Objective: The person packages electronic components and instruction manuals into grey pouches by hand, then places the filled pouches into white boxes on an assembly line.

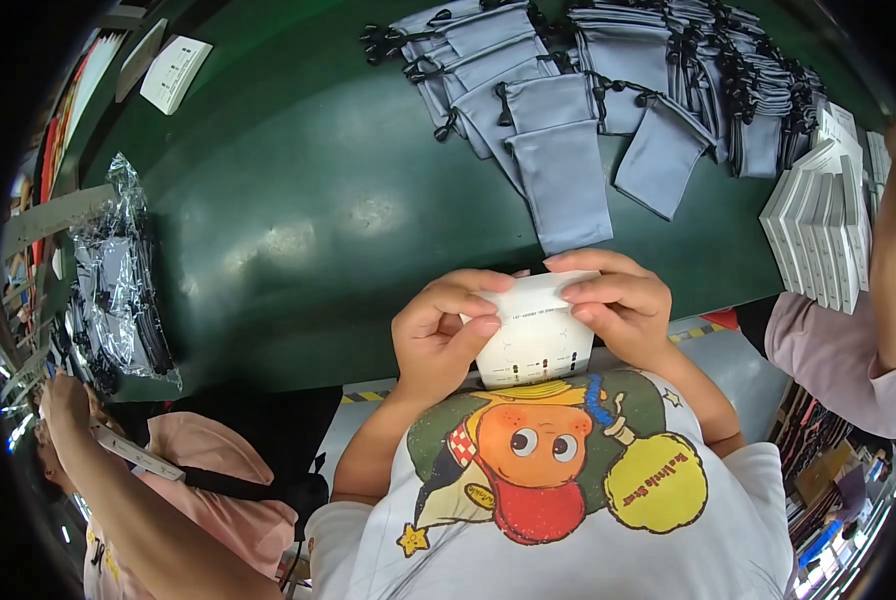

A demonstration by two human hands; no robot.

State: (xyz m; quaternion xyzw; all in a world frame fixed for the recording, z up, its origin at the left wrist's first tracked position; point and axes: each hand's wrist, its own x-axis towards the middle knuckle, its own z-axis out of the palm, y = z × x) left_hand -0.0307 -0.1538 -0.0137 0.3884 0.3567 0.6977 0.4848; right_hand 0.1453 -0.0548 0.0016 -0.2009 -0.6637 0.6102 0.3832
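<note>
Close in front of my chest I hold a white printed leaflet at the table's near edge. My left hand pinches its upper left corner between thumb and fingers. My right hand grips the upper right corner in the same way. Small coloured figures and lines of print show on its lower part, and a fold seems to run along its top. Just beyond my fingers lies the nearest grey drawstring pouch, flat and overlapping others behind it.
On the green table, more grey pouches with black cords are heaped at the far right. White printed stacks stand at the right edge. Clear-wrapped dark packs lie at left, a white printed piece far left. Other people work on both sides.
</note>
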